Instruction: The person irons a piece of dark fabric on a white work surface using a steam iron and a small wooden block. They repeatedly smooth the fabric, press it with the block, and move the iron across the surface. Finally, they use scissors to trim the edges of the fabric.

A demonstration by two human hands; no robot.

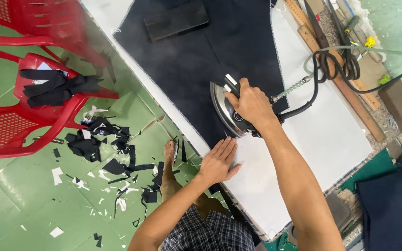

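On the white table (331,135), right hand (252,104) clasps the iron (229,111), nose pointing toward the person.

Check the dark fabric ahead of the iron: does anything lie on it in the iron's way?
Yes. The right hand grips the iron on the dark fabric. A flat dark block lies on the fabric near its far end. The stretch between is bare. The left hand rests flat on the white board, behind the iron.

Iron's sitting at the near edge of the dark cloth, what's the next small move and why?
Probably slide the iron up along the dark cloth: the right hand grips it at the near edge, most of the cloth lies beyond, and the left hand lies flat beside it.
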